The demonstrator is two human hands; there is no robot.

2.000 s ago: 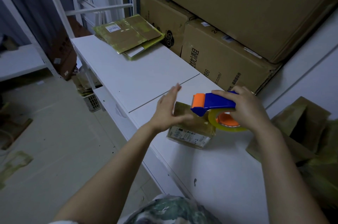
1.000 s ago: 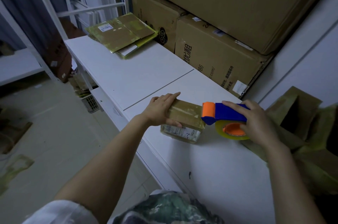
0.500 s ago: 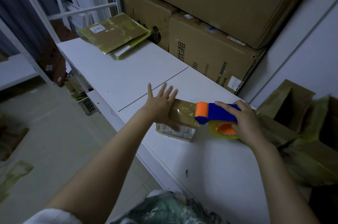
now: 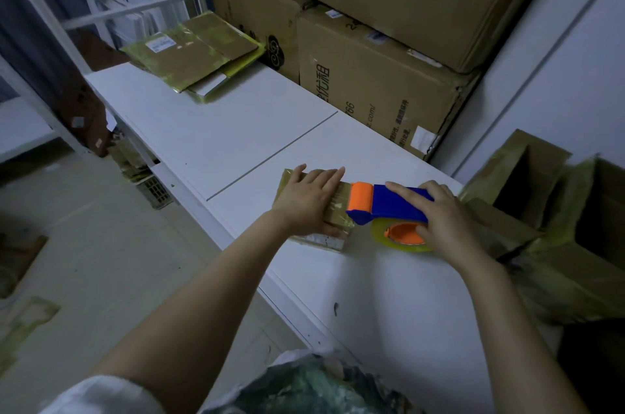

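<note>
Cardboard parcel (image 4: 333, 238) under my flat left hand (image 4: 309, 200) is risking sliding if my right hand (image 4: 443, 214), gripping the tape dispenser (image 4: 395, 207) beside it, tugs.

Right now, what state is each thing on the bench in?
small parcel: tape-wrapped, lying flat on the white bench.
left hand: fingers straight, pressing the small parcel's top.
tape dispenser: orange roller at the small parcel's right end.
right hand: grips the tape dispenser.
flat parcels: taped, stacked at the far end.
carton: flaps open.
</note>
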